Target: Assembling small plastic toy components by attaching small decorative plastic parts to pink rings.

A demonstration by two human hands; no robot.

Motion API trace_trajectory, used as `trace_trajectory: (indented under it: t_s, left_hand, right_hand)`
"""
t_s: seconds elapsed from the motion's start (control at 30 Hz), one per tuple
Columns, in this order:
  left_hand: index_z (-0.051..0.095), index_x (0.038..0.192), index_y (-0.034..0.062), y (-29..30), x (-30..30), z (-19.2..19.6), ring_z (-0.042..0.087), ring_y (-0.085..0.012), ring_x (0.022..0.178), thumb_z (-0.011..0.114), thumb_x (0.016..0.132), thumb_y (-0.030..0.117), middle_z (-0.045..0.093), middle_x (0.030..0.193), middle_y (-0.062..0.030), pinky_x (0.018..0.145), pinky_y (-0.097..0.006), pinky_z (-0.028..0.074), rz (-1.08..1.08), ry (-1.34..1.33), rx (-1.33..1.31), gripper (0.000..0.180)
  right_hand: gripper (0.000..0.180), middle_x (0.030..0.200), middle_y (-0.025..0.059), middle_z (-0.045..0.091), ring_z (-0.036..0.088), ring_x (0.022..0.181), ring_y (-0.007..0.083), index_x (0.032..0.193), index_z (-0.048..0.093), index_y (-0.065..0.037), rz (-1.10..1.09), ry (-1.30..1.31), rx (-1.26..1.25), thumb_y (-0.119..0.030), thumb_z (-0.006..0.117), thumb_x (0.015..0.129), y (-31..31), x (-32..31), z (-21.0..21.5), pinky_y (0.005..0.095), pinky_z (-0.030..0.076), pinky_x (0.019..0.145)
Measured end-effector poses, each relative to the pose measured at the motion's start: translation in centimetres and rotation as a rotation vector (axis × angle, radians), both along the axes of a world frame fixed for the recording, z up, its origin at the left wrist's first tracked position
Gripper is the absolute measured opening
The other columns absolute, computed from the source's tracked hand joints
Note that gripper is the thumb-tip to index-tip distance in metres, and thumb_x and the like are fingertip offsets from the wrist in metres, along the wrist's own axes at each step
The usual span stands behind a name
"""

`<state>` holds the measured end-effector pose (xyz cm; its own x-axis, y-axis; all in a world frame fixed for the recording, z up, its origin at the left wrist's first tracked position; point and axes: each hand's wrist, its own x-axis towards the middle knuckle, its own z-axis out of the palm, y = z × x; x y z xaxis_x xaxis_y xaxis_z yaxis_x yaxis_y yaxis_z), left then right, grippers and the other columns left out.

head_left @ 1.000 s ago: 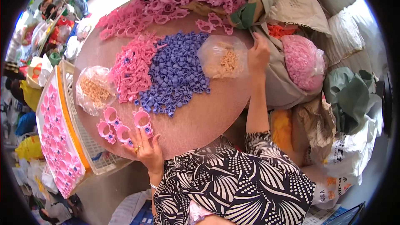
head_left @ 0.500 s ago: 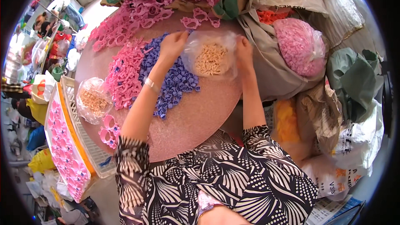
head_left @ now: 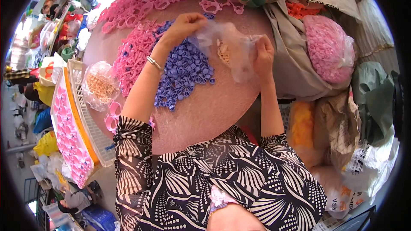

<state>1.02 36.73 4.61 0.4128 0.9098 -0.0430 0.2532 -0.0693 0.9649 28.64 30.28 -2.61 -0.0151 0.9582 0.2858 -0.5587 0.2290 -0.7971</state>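
Between my hands hangs a clear plastic bag (head_left: 242, 53) with small beige pieces (head_left: 223, 53) inside, tilted above the round table (head_left: 201, 115). My left hand (head_left: 185, 26) pinches the bag's left edge, fingers closed. Its right edge is gripped in my right hand (head_left: 263, 53), also closed. Below my left forearm lies a heap of small blue plastic pieces (head_left: 184, 75). Beside them is a pile of small pink plastic pieces (head_left: 135, 53). A second clear bag of beige pieces (head_left: 100, 86) rests at the table's left edge.
Pink glasses-shaped frames (head_left: 145, 0) spill from a sack at the back. A white plastic crate (head_left: 92, 119) and a tray of pink frames (head_left: 70, 132) stand at left. On the right, a grey sack (head_left: 295, 72) bears a bag of pink pieces (head_left: 327, 49).
The bag between my hands has tipped and crumpled, and its beige pieces have bunched together. My right hand has turned and lowered slightly. The whole view has shifted a little.
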Motion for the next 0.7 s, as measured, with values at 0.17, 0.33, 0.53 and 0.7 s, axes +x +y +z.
trace_trajectory:
  t_s: [0.17, 0.33, 0.53, 0.7]
  left_hand:
    - [0.057, 0.120, 0.0018, -2.6, 0.6, 1.6, 0.057, -0.0132, 0.096, 0.064, 0.077, 0.008, 0.063, 0.107, -0.0054, 0.091, -0.026, 0.044, -0.009, 0.225, 0.186, 0.044]
    - [0.065, 0.095, 0.0043, -6.9, 4.5, 4.1, 0.059, -0.0235, 0.087, 0.061, 0.072, 0.004, 0.063, 0.087, -0.0085, 0.089, -0.033, 0.043, -0.043, 0.397, 0.809, 0.023]
    - [0.069, 0.078, 0.0045, -3.4, 3.6, -3.1, 0.064, -0.0327, 0.088, 0.055, 0.074, 0.001, 0.066, 0.085, -0.0156, 0.077, -0.044, 0.050, -0.245, 0.823, 0.865, 0.015]
    - [0.068, 0.077, 0.0009, -2.2, 4.8, -5.7, 0.065, -0.0338, 0.086, 0.054, 0.075, 0.002, 0.066, 0.083, -0.0172, 0.073, -0.042, 0.053, -0.106, 0.990, 0.836, 0.014]
  right_hand:
    - [0.027, 0.072, -0.0086, 0.038, 0.032, 0.063, 0.0023, 0.077, 0.046, -0.011, -0.234, -0.110, -0.146, -0.024, 0.047, 0.100, 0.6, -0.6, 0.9, 0.0207, 0.030, 0.056]
    - [0.026, 0.076, -0.0058, 0.046, 0.040, 0.067, 0.0040, 0.085, 0.050, -0.008, -0.405, -0.362, -0.189, -0.030, 0.049, 0.099, 2.1, -0.2, -1.1, 0.0217, 0.036, 0.061]
    - [0.027, 0.084, 0.0046, 0.059, 0.054, 0.080, 0.0157, 0.104, 0.051, 0.000, -0.615, -0.517, -0.168, -0.024, 0.056, 0.094, 3.2, 0.2, -0.7, 0.0301, 0.044, 0.075]
    - [0.022, 0.102, 0.0080, 0.063, 0.059, 0.092, 0.0168, 0.105, 0.057, 0.000, -1.028, -0.892, 0.382, -0.014, 0.063, 0.089, -2.0, -2.2, 5.8, 0.0273, 0.046, 0.082]
